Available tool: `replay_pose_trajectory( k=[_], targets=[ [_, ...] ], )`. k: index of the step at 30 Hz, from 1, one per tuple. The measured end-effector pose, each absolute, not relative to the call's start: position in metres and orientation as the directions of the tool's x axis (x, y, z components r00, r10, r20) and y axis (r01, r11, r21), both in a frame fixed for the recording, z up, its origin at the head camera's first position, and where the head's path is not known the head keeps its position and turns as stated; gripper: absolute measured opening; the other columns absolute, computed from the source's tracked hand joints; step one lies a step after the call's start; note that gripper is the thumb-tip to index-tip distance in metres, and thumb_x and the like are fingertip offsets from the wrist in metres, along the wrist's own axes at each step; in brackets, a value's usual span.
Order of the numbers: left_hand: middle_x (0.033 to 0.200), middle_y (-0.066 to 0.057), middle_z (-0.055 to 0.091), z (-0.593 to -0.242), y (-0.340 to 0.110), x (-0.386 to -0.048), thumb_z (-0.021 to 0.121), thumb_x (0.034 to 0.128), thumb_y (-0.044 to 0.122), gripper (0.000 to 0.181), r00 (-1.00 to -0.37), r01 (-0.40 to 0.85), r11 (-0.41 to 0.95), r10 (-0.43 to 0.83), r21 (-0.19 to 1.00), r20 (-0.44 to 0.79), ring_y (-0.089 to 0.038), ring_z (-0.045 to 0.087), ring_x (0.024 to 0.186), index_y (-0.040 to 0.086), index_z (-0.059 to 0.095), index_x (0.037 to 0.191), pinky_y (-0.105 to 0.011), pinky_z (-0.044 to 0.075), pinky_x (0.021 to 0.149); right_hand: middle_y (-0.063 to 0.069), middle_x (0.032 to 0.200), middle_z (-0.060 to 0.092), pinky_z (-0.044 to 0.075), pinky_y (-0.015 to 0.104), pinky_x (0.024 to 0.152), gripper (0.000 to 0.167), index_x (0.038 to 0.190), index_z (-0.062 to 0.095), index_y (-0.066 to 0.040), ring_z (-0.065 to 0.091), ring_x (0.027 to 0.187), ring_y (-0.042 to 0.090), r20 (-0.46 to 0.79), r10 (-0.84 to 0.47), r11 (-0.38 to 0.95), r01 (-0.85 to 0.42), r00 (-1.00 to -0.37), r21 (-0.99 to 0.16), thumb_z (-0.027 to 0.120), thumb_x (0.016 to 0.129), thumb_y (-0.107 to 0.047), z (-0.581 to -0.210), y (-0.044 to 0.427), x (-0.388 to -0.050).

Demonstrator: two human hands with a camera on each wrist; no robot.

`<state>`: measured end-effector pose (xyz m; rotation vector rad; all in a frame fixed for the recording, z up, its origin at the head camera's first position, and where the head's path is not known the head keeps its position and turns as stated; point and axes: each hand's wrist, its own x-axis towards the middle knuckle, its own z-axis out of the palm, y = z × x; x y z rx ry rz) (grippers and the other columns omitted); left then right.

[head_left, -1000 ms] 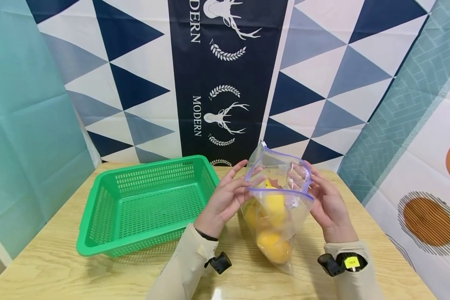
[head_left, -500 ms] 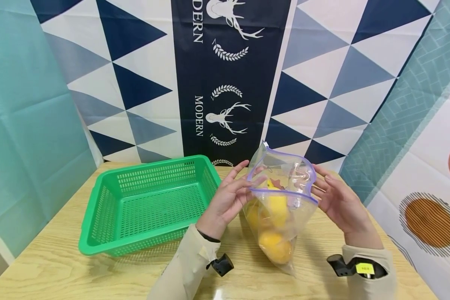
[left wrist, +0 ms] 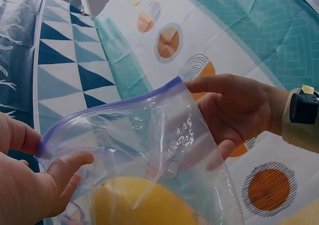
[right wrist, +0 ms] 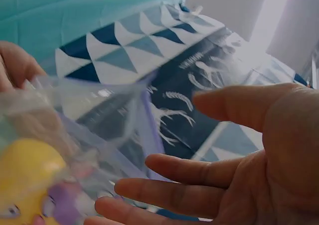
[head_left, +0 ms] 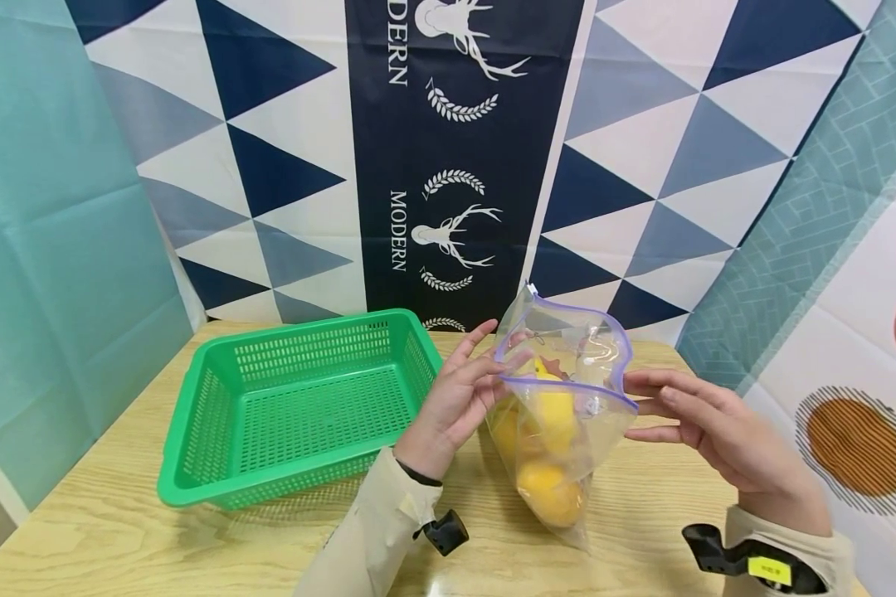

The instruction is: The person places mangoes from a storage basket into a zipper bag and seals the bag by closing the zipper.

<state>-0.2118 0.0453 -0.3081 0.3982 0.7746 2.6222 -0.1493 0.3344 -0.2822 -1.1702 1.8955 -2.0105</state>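
A clear zip bag [head_left: 605, 431] with a purple zip rim stands wide-mouthed on the table. Inside it lie an orange round thing [head_left: 548, 493], a yellow rounded thing [head_left: 556, 419] and a small reddish-brown pointed piece [head_left: 551, 366]. Through the film, the right wrist view shows a yellow toy [right wrist: 30, 180] with eyes. My left hand [head_left: 455, 402] holds the bag's left rim, its thumb inside the mouth and its other fingers outside. Beside the right rim is my right hand [head_left: 717, 419], fingers spread and holding nothing; whether a fingertip touches the film is unclear.
A green perforated basket [head_left: 299, 481] sits left of the bag on the wooden table [head_left: 328, 547]. Behind the table hangs a patterned cloth [head_left: 284, 199], with more cloth on both sides.
My right hand has let go of the bag's right rim and moved right and down, its fingers spreading. My left hand has kept its place on the rim.
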Motion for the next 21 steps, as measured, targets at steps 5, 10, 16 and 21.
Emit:
replay_pose_trajectory(
  k=[5,10,16,21],
  targets=[
    [0.149,-0.023,0.042,-0.308,0.050,-0.209,0.037,0.0934,-0.018,0.061,-0.914,-0.254,-0.797,0.383,0.548,0.133,-0.036,0.050,0.131,0.010,0.032,0.148,-0.021,0.056,0.077,0.003,0.142,0.055,0.057,0.033,0.084,0.055,0.143,0.050,-0.006,0.059,0.121,0.014,0.406,-0.531,0.012,-0.485,-0.744,-0.874,0.038,0.096,0.021,-0.282,0.317,-0.142],
    [0.149,-0.022,0.039,-0.306,0.053,-0.207,0.036,0.0901,-0.019,0.065,-0.937,-0.212,-0.805,0.329,0.554,0.120,-0.030,0.057,0.125,0.007,0.030,0.149,-0.019,0.055,0.072,0.004,0.144,0.052,0.056,0.029,0.086,0.065,0.145,0.042,-0.002,0.058,0.122,0.014,0.426,-0.523,0.092,-0.545,-0.738,-0.833,0.053,0.087,0.025,-0.279,0.302,-0.133],
    [0.146,-0.020,0.043,-0.305,0.054,-0.204,0.038,0.0898,-0.019,0.064,-0.943,-0.201,-0.803,0.315,0.561,0.113,-0.029,0.058,0.123,0.009,0.033,0.147,-0.032,0.056,0.087,-0.001,0.127,0.063,0.057,0.027,0.081,0.042,0.134,0.054,-0.006,0.065,0.107,0.011,0.411,-0.407,0.191,-0.516,-0.816,-0.835,0.047,0.098,0.014,-0.276,0.290,-0.130],
    [0.142,-0.016,0.048,-0.306,0.054,-0.204,0.043,0.0909,-0.016,0.062,-0.941,-0.199,-0.787,0.320,0.585,0.111,-0.023,0.061,0.113,0.009,0.034,0.147,-0.030,0.055,0.087,-0.003,0.122,0.064,0.057,0.025,0.075,0.034,0.127,0.059,-0.006,0.067,0.095,0.011,0.414,-0.386,0.210,-0.515,-0.824,-0.831,0.044,0.100,0.010,-0.275,0.290,-0.131]
  ],
)
